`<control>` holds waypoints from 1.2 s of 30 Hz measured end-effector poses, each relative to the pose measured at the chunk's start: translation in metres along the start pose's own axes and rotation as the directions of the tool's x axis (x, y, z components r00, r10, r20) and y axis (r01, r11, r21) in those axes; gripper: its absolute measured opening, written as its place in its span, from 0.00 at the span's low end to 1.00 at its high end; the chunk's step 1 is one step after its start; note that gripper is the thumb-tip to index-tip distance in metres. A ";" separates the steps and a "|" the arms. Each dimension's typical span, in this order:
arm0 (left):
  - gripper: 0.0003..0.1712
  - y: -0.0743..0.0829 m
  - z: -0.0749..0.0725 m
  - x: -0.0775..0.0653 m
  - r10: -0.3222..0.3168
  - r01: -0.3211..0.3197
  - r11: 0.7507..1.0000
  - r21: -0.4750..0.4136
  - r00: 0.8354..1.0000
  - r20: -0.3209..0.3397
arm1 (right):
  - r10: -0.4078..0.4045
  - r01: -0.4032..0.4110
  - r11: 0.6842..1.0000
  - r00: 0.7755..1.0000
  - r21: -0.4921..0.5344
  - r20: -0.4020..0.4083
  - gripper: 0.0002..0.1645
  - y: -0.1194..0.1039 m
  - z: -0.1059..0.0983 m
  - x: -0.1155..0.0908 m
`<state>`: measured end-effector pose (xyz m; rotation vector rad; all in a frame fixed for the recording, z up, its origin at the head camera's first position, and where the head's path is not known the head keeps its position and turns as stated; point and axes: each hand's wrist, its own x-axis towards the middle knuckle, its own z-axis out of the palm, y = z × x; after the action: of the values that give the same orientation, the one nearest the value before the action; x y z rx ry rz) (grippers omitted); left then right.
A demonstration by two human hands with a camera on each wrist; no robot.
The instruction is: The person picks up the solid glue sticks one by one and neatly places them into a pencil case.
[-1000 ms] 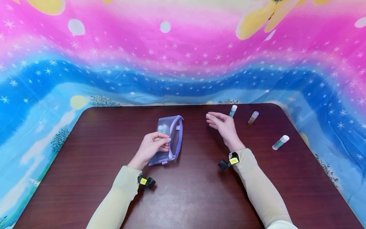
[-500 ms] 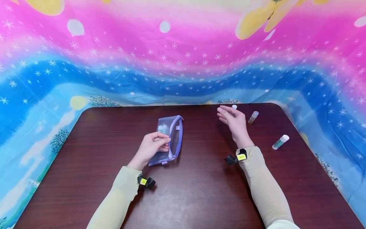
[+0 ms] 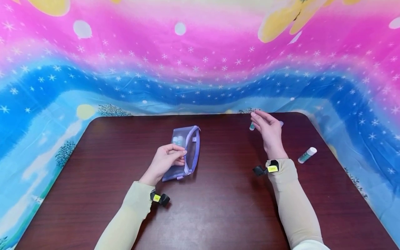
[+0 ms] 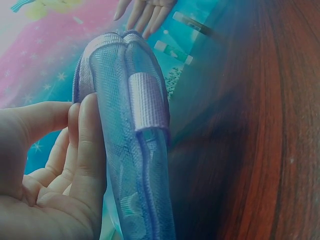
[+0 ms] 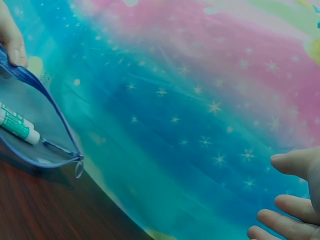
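Note:
My left hand [image 3: 164, 159] pinches the edge of a purple mesh zip pouch [image 3: 181, 132], whose zip mouth gapes toward the right. Inside lie glue sticks [image 5: 17, 128] with white caps and green labels, also visible through the mesh in the head view. Over at the far right, my right hand [image 3: 269, 133] has its fingers extended and holds nothing. It covers most of a green-and-white glue stick [image 3: 251, 127] standing there. Behind that hand, only the clear cap of an amber-brown tube [image 3: 281, 123] shows; the left wrist view shows more of this tube [image 4: 192, 23].
Another white-capped glue stick [image 3: 307, 155] stands to the right of my right wrist. The dark wooden table [image 3: 212, 208] has rounded far corners. A colourful patterned cloth [image 3: 200, 69] hangs close behind and around it.
My right hand has moved away from the pouch, to the right and slightly farther back, and now overlaps the two far tubes. The left hand and pouch have stayed put.

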<state>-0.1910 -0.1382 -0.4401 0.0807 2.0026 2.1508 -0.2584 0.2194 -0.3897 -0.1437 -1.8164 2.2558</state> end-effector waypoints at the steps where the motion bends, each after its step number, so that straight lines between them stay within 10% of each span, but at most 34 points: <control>1: 0.11 0.000 0.000 0.000 0.000 0.000 1.000 0.000 1.000 0.000 | -0.003 0.003 1.000 1.000 0.002 -0.013 0.27 -0.001 -0.001 0.001; 17: 0.14 0.002 0.000 -0.001 0.004 -0.004 1.000 0.003 1.000 0.012 | -0.011 0.012 1.000 0.992 0.006 -0.125 0.32 0.003 -0.011 0.011; 36: 0.12 -0.001 0.000 0.000 0.000 0.000 1.000 0.002 1.000 0.008 | 0.061 -0.065 0.996 0.997 -0.061 -0.056 0.40 0.035 -0.029 0.025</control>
<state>-0.1909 -0.1380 -0.4411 0.0898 2.0000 2.1449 -0.2807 0.2465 -0.4280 -0.2741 -1.8809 2.2148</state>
